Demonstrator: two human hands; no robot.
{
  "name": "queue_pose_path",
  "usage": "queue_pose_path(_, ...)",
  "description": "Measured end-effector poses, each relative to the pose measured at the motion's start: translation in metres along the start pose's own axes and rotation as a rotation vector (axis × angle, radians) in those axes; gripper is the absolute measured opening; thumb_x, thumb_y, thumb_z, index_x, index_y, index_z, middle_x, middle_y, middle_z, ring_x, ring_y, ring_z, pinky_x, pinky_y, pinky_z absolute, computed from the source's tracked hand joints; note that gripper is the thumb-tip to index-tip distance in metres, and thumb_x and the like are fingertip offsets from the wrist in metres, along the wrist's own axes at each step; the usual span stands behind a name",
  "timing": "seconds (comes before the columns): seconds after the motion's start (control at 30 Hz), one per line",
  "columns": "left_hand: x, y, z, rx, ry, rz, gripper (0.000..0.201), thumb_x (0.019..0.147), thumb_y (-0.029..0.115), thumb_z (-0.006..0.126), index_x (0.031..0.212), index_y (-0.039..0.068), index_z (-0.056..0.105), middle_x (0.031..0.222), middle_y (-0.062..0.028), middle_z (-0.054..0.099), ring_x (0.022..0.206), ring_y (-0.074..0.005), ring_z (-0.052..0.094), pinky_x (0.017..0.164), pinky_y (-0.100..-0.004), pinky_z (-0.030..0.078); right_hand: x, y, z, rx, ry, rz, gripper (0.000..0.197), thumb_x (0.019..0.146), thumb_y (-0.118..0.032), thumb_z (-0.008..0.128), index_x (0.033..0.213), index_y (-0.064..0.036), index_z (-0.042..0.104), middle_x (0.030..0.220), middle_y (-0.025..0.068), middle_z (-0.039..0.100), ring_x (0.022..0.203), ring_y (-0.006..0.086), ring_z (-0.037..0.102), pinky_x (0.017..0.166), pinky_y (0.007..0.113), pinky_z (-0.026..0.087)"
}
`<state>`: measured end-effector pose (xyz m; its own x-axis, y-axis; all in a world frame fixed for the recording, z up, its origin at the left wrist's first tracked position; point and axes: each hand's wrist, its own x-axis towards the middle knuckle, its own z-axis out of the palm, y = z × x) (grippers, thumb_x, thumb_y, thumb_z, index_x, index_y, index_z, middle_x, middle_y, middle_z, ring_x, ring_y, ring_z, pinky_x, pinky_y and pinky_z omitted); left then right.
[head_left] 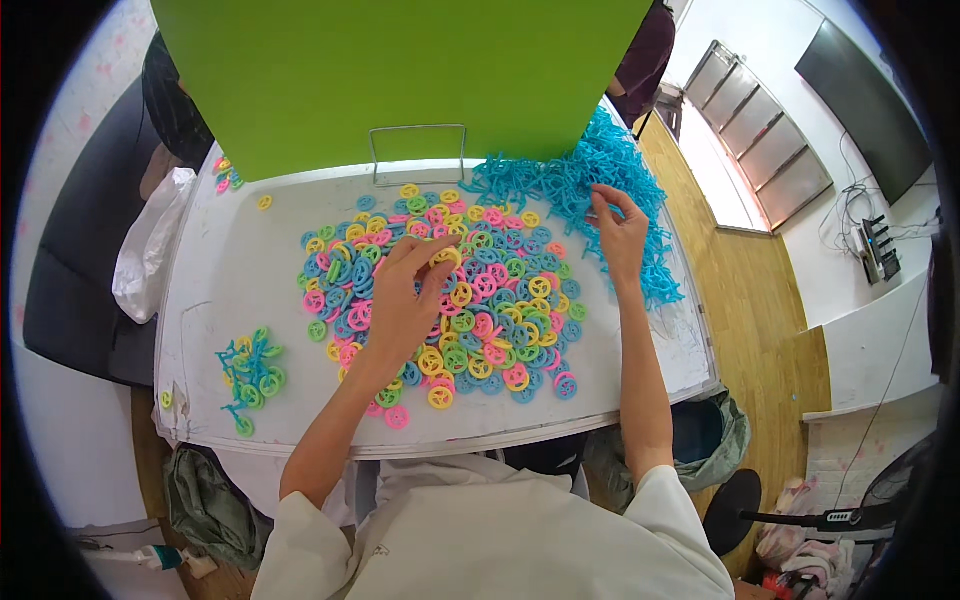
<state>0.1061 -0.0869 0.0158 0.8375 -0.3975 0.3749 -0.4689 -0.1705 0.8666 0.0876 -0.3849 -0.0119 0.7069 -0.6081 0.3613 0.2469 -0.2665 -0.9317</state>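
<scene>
My left hand (403,300) is over the middle of a pile of small plastic wheels (485,330) in pink, yellow, green and blue. Its thumb and fingers are closed on a yellow wheel (446,257). At the right edge of that pile, my right hand (622,238) is bent in a pinch beside a heap of thin, branching blue plastic pieces (645,215). Whether a blue piece sits between its fingertips cannot be made out against the heap. On the table's left lies a small cluster of blue pieces with yellow and green wheels (250,372), apparently joined.
A green panel (400,70) stands across the back of the white table (240,270), with a bent wire frame (418,183) before it. A white bag (152,245) hangs at the left edge. People sit beyond the panel. A fan (735,512) stands at lower right.
</scene>
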Motion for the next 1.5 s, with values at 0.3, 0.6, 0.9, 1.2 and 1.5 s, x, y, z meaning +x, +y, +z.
queue_pose_path(0.3, 0.003, -0.009, 0.002, -0.384, -0.095, -0.281, 0.018, 0.086, 0.012, 0.068, 0.097, 0.002, 0.058, 0.085, -0.0032, 0.064, 0.076, -0.0082, 0.060, 0.067, -0.0222, 0.049, -0.043, -0.034, 0.045, -0.037, -0.348, 0.063, 0.020, 0.089, -0.010, 0.065, 0.106, -0.0009, 0.067, 0.091, 0.0021, 0.067, 0.074, 0.0061, 0.060, 0.063, 0.019, 0.048)
queue_pose_path(0.6, -0.003, -0.009, 0.009, -0.452, -0.153, -0.310, 0.024, 0.088, 0.017, 0.067, 0.100, 0.001, 0.055, 0.086, -0.0042, 0.061, 0.077, -0.0095, 0.060, 0.065, -0.0242, 0.051, -0.080, -0.047, 0.071, -0.028, -0.487, -0.042, 0.018, 0.086, -0.004, 0.066, 0.103, 0.0008, 0.065, 0.092, 0.0041, 0.067, 0.081, 0.0081, 0.062, 0.069, 0.021, 0.050)
queue_pose_path(0.9, 0.001, -0.008, 0.003, -0.629, -0.062, -0.423, 0.018, 0.090, 0.011, 0.063, 0.100, -0.001, 0.054, 0.086, -0.0071, 0.064, 0.076, -0.0115, 0.064, 0.068, -0.0239, 0.054, -0.090, -0.054, 0.076, 0.129, -0.632, 0.203, 0.021, 0.086, -0.004, 0.066, 0.106, 0.0006, 0.065, 0.085, 0.0014, 0.065, 0.078, 0.0054, 0.060, 0.068, 0.019, 0.048)
queue_pose_path(1.2, -0.003, -0.013, 0.010, -0.211, 0.012, -0.151, 0.020, 0.087, 0.005, 0.064, 0.103, 0.000, 0.054, 0.085, -0.0081, 0.064, 0.078, -0.0135, 0.064, 0.068, -0.0251, 0.052, -0.092, -0.057, 0.074, -0.019, -0.660, 0.168, 0.019, 0.087, -0.007, 0.066, 0.102, 0.0036, 0.066, 0.084, 0.0024, 0.066, 0.076, 0.0050, 0.060, 0.067, 0.019, 0.048)
queue_pose_path(1.5, -0.004, -0.016, 0.014, -0.353, 0.072, -0.194, 0.012, 0.085, 0.000, 0.064, 0.093, -0.001, 0.055, 0.084, -0.0081, 0.064, 0.075, -0.0127, 0.063, 0.066, -0.0261, 0.052, -0.089, -0.050, 0.072, 0.070, -0.710, 0.292, 0.022, 0.086, -0.010, 0.067, 0.102, 0.0052, 0.066, 0.087, 0.0074, 0.069, 0.083, 0.0103, 0.066, 0.072, 0.023, 0.052)
